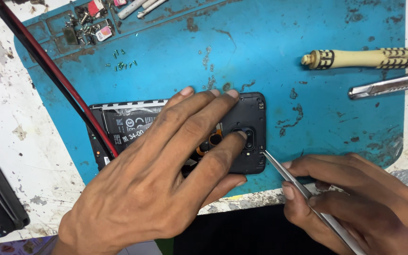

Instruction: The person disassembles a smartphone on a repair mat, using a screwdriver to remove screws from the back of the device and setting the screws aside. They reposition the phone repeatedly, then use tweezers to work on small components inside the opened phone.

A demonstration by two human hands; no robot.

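A: Middle of the blue mat [308, 28], there's the opened phone [249, 106], back cover off, battery [128, 123] showing at its left end.

B: And the left hand [166, 174] is spread flat across it, fingers pressing down on the black plate around the camera. Grasping nothing, just pinning the phone so it can't slide, I'd say.

A: Right hand [355, 198] is pinched around metal tweezers [284, 174], like a pen. The tip touches the phone's lower right corner, right at the plate's edge.

B: That low angle looks meant for picking at something tiny there; what exactly, I can't tell.

A: A red and black cable [48, 71] crosses the phone's left end.

B: Further out, loose screws [123, 62] sit well apart near the mat's top left, kept clear of the hands.

A: And a pale-handled tool [360, 58] and a metal knife [388, 85] are parked on the right, within reach.
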